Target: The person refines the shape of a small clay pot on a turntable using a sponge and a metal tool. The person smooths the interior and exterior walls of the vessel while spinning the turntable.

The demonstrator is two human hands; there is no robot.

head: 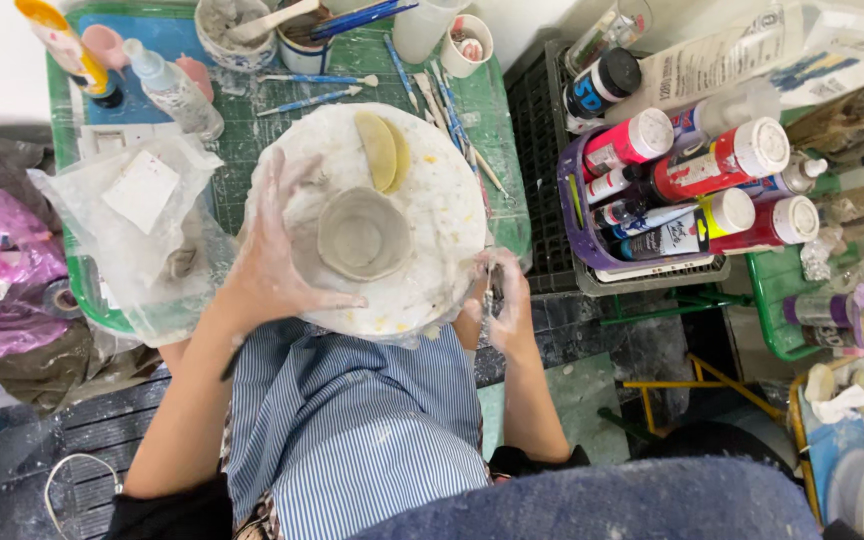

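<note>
1. Left hand (270,262) lay open, fingers spread, clay-smeared, palm on the round white board (432,170); thumb and fingers curved against the left wall of the grey clay bowl (363,234).
2. Right hand (500,295) was closed around a small dark tool (494,292), held just off the board's lower right edge, not touching the bowl.
3. Clay bowl sat upright near the middle of the board, rim open upward, slightly toward the near side.
4. A yellowish folded clay slab (383,150) lay on the far part of the board, apart from the bowl.
5. Board overhung the near edge of the green cutting mat (497,150), above the striped apron (352,420); little bare rim showed around the bowl except on the right.
6. Left of the board: a crumpled clear plastic bag (132,220), touching the left wrist area; tight on that side.
7. Farther left, a pink bag (2,290) off the mat's edge.
8. Far edge of the mat was crowded: cups with brushes (302,30), a spray bottle (172,88), loose modelling tools (442,100).
9. Right of the mat, a purple basket (584,235) of paint bottles (722,165) stood on a black crate (542,120), near the right hand.
10. Open room was mostly below the right hand, toward the floor (552,390).
</note>
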